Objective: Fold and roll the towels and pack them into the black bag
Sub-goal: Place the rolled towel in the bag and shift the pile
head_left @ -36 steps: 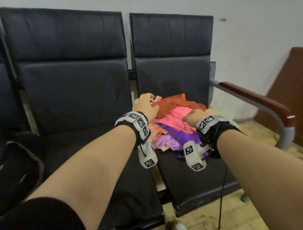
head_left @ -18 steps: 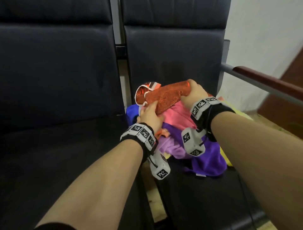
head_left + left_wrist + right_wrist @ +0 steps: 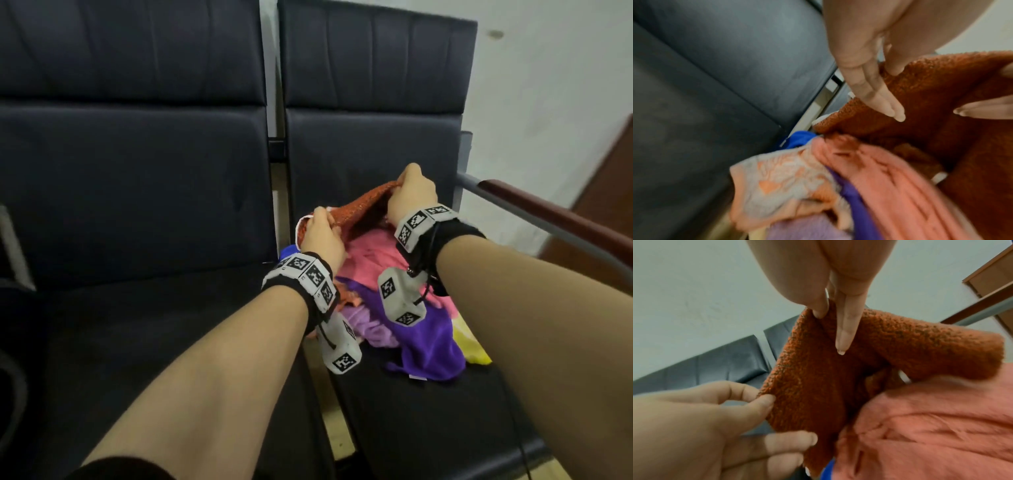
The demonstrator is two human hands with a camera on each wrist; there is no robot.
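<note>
Orange towel point(image 3: 359, 209), stretched above a heap of towels point(image 3: 404, 308) on the right-hand seat point(image 3: 428, 428): left hand point(image 3: 322, 240) pinches its lower edge; right hand point(image 3: 412, 195) pinches its raised upper corner between thumb and fingers.

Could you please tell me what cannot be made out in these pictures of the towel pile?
- Black bag: not identifiable in any view.
- Blue towel: mostly buried under the pink towel.
- Orange towel: full size unclear; bunched between left hand and right hand.
- Patterned towel: blurred, left wrist view.
</note>
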